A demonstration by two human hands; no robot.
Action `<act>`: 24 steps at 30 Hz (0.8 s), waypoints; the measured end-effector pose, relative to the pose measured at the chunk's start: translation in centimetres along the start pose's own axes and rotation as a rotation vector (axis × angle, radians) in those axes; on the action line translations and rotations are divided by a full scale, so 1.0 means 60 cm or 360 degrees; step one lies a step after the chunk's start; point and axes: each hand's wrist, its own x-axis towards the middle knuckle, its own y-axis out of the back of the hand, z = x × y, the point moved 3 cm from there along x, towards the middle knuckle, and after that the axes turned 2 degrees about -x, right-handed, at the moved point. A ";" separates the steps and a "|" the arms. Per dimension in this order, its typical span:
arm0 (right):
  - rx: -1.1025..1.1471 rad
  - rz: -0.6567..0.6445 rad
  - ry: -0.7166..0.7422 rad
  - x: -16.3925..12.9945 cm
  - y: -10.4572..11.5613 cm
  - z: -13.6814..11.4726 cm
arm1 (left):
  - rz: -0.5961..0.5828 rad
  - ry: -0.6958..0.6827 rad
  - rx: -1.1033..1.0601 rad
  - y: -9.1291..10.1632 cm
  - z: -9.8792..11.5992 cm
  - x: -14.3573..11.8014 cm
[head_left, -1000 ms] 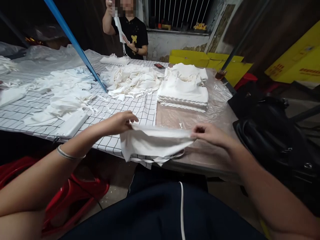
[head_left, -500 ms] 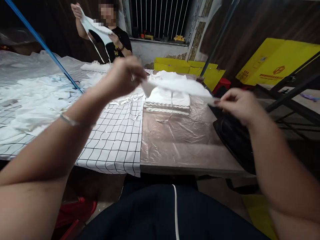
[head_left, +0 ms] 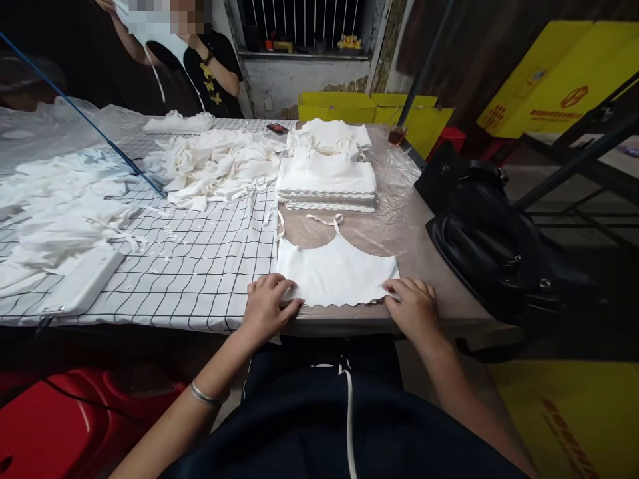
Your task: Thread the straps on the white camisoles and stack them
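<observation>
My left hand (head_left: 267, 307) flat on the top's (head_left: 337, 273) near-left corner, right hand (head_left: 414, 307) pressing its near-right corner, both grips loose, top spread on the counter (head_left: 429, 219), stack (head_left: 327, 183) beyond.

The white garment (head_left: 337, 273), held in the air half a second ago, now lies flat on the table (head_left: 424, 226). Left hand (head_left: 267, 307) presses its 7 o'clock corner, right hand (head_left: 415, 307) its 5 o'clock corner.
</observation>
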 end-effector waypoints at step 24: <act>0.0344 0.0108 -0.0660 0.022 -0.009 0.029 | 0.0863 0.0004 -0.0119 0.101 -0.019 -0.018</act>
